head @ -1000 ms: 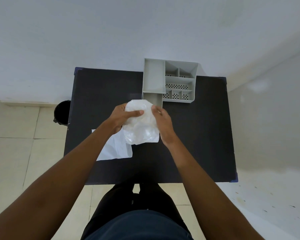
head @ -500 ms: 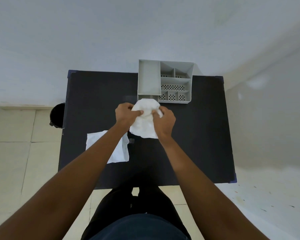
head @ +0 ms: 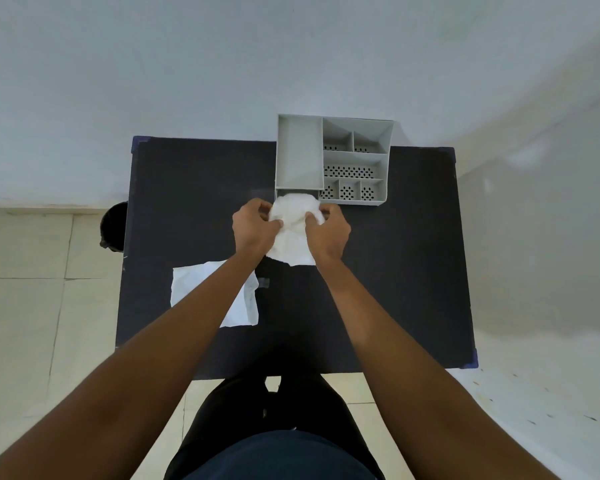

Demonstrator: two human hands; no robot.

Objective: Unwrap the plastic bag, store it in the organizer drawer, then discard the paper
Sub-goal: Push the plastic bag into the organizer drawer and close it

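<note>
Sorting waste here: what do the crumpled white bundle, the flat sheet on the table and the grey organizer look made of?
Bundle: thin, soft plastic film, judging by its cloudy, crinkled look. Flat sheet: probably paper, matte white with creases. Organizer: rigid moulded plastic, matte grey, with thin walls and punched holes.

Bare tiled room, black table (head: 194, 188), white walls (head: 222, 64)

Head camera looks steeply down onto the table (head: 194, 188)

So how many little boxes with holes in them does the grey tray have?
6 in the grey tray: two at the back, one long middle one, three in front.
</note>
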